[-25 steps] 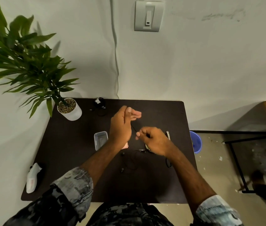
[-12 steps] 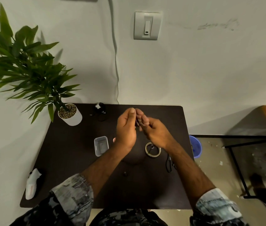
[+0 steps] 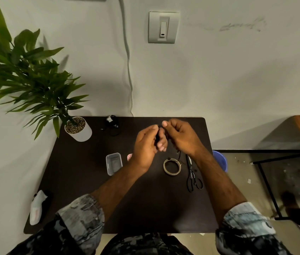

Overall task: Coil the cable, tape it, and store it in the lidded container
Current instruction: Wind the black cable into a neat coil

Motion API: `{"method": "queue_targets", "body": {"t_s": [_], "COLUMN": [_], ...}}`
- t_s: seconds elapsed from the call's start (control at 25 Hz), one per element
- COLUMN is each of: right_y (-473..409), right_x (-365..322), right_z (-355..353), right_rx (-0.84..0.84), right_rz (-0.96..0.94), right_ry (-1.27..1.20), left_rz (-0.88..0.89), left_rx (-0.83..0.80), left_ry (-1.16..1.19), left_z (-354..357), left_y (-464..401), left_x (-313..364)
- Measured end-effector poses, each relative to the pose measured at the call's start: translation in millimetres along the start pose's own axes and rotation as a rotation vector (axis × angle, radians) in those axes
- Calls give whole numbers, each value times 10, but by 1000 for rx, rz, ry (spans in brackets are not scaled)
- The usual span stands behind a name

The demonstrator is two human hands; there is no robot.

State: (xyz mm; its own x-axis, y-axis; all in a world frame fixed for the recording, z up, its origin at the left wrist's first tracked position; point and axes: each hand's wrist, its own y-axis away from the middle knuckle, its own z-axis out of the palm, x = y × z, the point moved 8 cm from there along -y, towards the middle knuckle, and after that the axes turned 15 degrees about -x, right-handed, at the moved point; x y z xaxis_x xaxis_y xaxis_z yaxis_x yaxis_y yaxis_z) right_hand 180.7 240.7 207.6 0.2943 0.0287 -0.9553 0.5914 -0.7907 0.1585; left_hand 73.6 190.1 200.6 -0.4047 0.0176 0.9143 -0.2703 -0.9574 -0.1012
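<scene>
Two rolled patterned sleeves point(image 3: 83, 216) fill the near edge of the view, cut off at the bottom, as a person works over a dark table point(image 3: 75, 181). Nearer than the grip and to its right, a roll of tape point(image 3: 171, 166) lies flat, with black-handled scissors point(image 3: 193, 178) just beyond it on the right, their blades partly under the right forearm. Nearer and left of the grip stands a small clear container point(image 3: 114, 163), open-topped; beside it a pink sliver point(image 3: 129, 157) shows from behind the left wrist — too hidden to identify. At the centre, the left hand point(image 3: 146, 145) and right hand point(image 3: 183, 136) meet above the table, fingers curled inward around a thin black cable point(image 3: 158, 138); only a dark strip of it shows between them, and a strand point(image 3: 179, 154) hangs down below the right hand toward the tape. How much is coiled cannot be made out. Far left and near the table's front corner lies a white object point(image 3: 37, 208), indistinct. Beyond the grip to the left sit a small black item point(image 3: 112, 123) — blurred — and a potted plant point(image 3: 78, 128). A wall switch point(image 3: 163, 27) is mounted above.
</scene>
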Motion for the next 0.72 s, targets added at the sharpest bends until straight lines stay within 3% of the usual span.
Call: {"method": "queue_targets", "body": {"t_s": [0.12, 0.28, 0.4, 0.52, 0.6, 0.72], "right_y": [68, 199, 231, 260, 288, 237], "right_x": [261, 309, -45, -346, -470, -570], "right_z": [285, 448, 353, 180, 44, -286], "right_rx": [-116, -356, -397, -412, -369, -137], "right_rz": [138, 282, 232, 193, 182, 60], "right_ry": [-64, 71, 377, 573, 488, 240], "left_rz": [121, 59, -50, -54, -73, -112], "left_rx": [111, 240, 85, 34, 48, -81], "left_ry": [-44, -429, -837, -783, -641, -454], "left_z": [-109, -408, -302, -176, -200, -79], "left_y": [-25, 0, 27, 50, 13, -36], "left_x": [74, 69, -17, -78, -93, -112]}}
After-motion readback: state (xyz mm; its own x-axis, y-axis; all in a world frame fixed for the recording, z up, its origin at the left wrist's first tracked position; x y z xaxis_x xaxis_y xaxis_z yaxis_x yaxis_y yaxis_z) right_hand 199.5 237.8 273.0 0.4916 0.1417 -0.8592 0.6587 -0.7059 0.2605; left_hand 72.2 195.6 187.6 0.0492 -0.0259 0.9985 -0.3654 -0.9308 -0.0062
